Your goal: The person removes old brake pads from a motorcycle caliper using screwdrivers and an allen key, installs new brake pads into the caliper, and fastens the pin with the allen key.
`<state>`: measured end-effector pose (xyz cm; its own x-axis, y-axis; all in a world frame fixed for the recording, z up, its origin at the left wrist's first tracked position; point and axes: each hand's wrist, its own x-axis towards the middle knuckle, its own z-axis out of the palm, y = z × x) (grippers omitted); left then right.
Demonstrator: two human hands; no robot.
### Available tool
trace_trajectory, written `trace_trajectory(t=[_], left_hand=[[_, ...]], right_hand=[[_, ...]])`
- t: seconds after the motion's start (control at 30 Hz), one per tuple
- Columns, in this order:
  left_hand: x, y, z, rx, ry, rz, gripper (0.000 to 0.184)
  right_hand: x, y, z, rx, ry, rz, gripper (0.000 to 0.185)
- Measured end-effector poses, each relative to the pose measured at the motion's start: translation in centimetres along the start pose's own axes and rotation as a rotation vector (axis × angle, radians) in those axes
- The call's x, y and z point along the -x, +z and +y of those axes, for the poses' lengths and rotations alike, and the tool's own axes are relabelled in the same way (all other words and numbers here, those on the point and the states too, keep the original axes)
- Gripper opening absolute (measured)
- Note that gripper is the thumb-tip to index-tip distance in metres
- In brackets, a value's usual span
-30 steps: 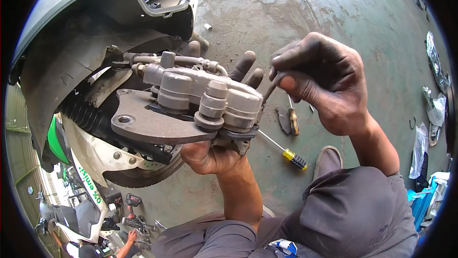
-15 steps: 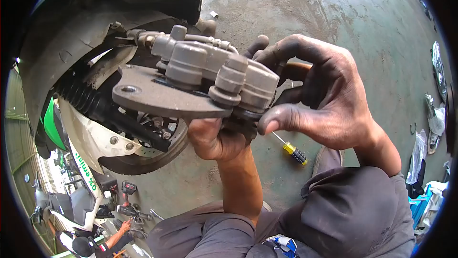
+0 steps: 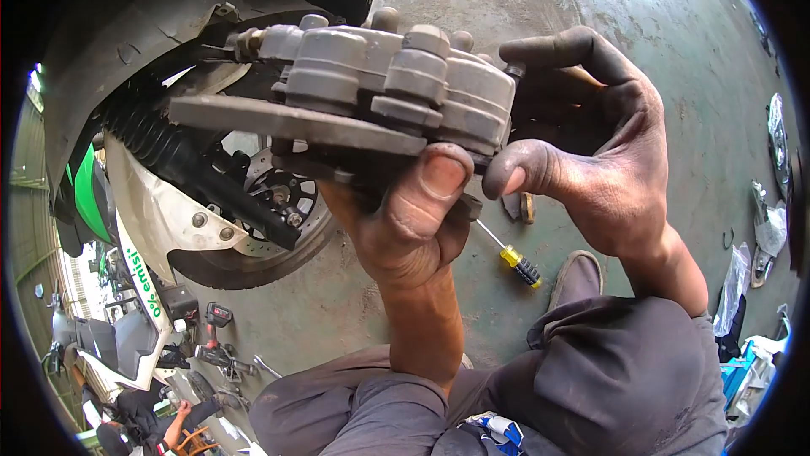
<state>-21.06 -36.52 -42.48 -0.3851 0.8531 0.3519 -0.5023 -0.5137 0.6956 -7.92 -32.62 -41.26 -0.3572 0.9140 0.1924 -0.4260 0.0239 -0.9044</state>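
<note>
A grey brake caliper (image 3: 405,72) with a flat mounting bracket (image 3: 295,123) fills the middle of the view, raised above the floor. My left hand (image 3: 413,224) is closed round its underside, the thumb pressed against the bracket's lower right end. At the caliper's right end, my right hand (image 3: 603,135) curls its fingers round; the index fingertip meets a small pin (image 3: 515,70) and the thumb is by the lower edge. Its other fingers are partly hidden in shadow behind. A hose fitting (image 3: 246,43) shows at the caliper's left.
A motorbike's front wheel (image 3: 245,275) and black fork (image 3: 202,178) stand at left. A yellow-and-black screwdriver (image 3: 520,265) and brake pads (image 3: 521,206) lie on the floor. A cordless power tool (image 3: 216,321) and another person (image 3: 143,422) are lower left. Plastic-wrapped parts (image 3: 768,220) lie right.
The caliper has tilted, so its bracket now shows edge-on. My left thumb has come up onto the bracket's end. My right index finger has shifted right and up to the caliper's end.
</note>
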Motion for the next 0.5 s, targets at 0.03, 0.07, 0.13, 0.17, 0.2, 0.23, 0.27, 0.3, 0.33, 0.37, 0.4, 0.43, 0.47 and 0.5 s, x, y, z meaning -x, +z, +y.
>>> trace_trajectory(t=[0.03, 0.07, 0.13, 0.17, 0.2, 0.23, 0.27, 0.3, 0.33, 0.37, 0.4, 0.43, 0.47, 0.5], left_hand=[[-0.1, 0.1, 0.1, -0.011, 0.001, -0.020, 0.073], [-0.2, 0.1, 0.2, -0.022, 0.001, -0.039, 0.074], [-0.4, 0.2, 0.2, -0.019, -0.031, -0.010, 0.076], [-0.4, 0.3, 0.3, -0.066, -0.005, -0.023, 0.077], [-0.4, 0.4, 0.4, -0.113, 0.019, -0.034, 0.077], [-0.4, 0.4, 0.4, -0.110, 0.019, -0.036, 0.077], [-0.5, 0.5, 0.3, -0.074, 0.019, -0.043, 0.077], [-0.5, 0.5, 0.4, -0.039, 0.017, -0.048, 0.077], [-0.5, 0.6, 0.5, -0.036, 0.020, -0.050, 0.077], [-0.3, 0.8, 0.9, 0.038, -0.060, 0.028, 0.084], [-0.3, 1.0, 1.1, 0.111, -0.137, 0.103, 0.092], [-0.3, 1.0, 1.0, 0.166, -0.111, 0.028, 0.100], [-0.3, 1.0, 1.0, 0.166, -0.105, 0.018, 0.100], [-0.2, 0.7, 0.9, 0.127, -0.116, 0.020, 0.103]], right_hand=[[0.1, 0.0, -0.1, 0.001, -0.002, -0.001, 0.065], [0.2, 0.0, -0.2, -0.001, 0.051, 0.007, 0.061], [0.3, -0.1, -0.4, 0.001, 0.097, 0.013, 0.058], [0.4, -0.2, -0.5, 0.040, 0.085, 0.008, 0.054], [0.4, -0.2, -0.6, 0.079, 0.076, 0.005, 0.049], [0.5, -0.3, -0.6, 0.082, 0.074, 0.007, 0.049], [0.4, -0.5, -0.6, 0.033, 0.087, 0.001, 0.044], [0.4, -0.6, -0.6, -0.016, 0.102, -0.004, 0.040], [0.3, -0.8, -0.7, -0.013, 0.099, -0.006, 0.040], [0.3, -1.1, -0.7, -0.132, 0.143, -0.023, 0.036], [0.2, -1.2, -0.7, -0.252, 0.186, -0.043, 0.033], [0.1, -1.1, -0.4, -0.208, 0.128, -0.030, 0.030], [0.0, -1.2, -0.4, -0.208, 0.117, -0.034, 0.030], [-0.2, -1.5, -0.5, -0.140, 0.142, -0.054, 0.028]])
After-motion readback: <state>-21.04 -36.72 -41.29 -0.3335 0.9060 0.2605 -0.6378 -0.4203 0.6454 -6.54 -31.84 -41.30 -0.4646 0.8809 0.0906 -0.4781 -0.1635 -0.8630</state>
